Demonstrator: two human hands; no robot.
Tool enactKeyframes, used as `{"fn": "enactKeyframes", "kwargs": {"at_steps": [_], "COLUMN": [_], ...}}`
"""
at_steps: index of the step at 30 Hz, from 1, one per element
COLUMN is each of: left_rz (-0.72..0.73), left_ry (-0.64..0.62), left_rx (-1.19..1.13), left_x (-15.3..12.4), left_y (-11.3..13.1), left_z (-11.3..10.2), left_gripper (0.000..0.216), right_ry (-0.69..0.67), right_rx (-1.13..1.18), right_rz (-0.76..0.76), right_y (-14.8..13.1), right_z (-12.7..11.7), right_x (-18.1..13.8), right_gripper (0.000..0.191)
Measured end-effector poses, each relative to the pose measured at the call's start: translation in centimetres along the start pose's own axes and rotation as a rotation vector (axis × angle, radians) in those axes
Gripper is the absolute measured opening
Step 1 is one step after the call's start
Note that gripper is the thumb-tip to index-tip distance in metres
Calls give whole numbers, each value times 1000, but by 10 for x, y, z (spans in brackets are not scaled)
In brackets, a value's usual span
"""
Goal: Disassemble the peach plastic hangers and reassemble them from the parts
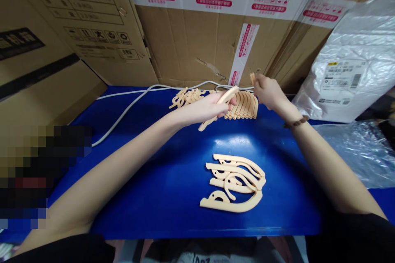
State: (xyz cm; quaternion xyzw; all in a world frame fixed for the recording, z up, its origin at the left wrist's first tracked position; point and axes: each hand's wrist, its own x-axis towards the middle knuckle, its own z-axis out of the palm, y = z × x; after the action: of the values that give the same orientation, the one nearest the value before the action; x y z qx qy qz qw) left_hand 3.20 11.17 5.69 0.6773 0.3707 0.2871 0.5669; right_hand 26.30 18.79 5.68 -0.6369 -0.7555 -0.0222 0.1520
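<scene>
My left hand (208,109) is closed around a curved beige plastic piece (226,95) that sticks out past my fingers, held just above the blue table (160,172). My right hand (269,91) pinches a small beige bit (252,78) at the far edge. Between and behind both hands lies a row of overlapping beige curved pieces (240,109). Nearer to me, a small heap of the same flat hook-shaped pieces (236,187) rests on the blue surface.
Large cardboard boxes (197,24) wall off the back and left. A white cable (123,113) runs across the far left of the table. White plastic bags (352,70) and clear wrap (361,148) lie at the right.
</scene>
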Motion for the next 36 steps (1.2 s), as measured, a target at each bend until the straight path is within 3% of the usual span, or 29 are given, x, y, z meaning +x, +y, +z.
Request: {"fn": "enactKeyframes", "kwargs": {"at_steps": [2,8,15,19,23,25,27,29,33,36], "left_rz": [-15,-10,59,48,34,24,12,19,88,170], "left_ry": [38,60,136,231,383,389,339,293,349,402], "left_rx": [-68,-248,-69,-30,-67,-131,-200,-234,-152,-43], "left_x": [2,6,0,0,3,5,7,7,6,5], "left_y": [-1,-4,5,5,4,5,4,5,8,9], "left_z": [1,-1,-2,-7,-10,-10,-10,-11,-19,-24], "left_gripper": [14,36,41,40,24,18,24,28,22,21], "right_ry": [-35,-165,-223,-213,-91,-128,-245,-196,-23,150], "right_rx": [-31,-81,-109,-105,-98,146,597,786,785,538], "right_rz": [109,168,148,142,176,86,-113,-282,-369,-418], "right_y": [12,24,22,21,3,-16,-36,-51,-54,-45], "right_z": [4,12,15,14,4,-3,-10,-15,-22,-26], "right_x": [2,0,-1,-1,-6,-11,-18,-24,-27,-27], "right_gripper": [28,34,35,35,47,63,72,56,33,27]}}
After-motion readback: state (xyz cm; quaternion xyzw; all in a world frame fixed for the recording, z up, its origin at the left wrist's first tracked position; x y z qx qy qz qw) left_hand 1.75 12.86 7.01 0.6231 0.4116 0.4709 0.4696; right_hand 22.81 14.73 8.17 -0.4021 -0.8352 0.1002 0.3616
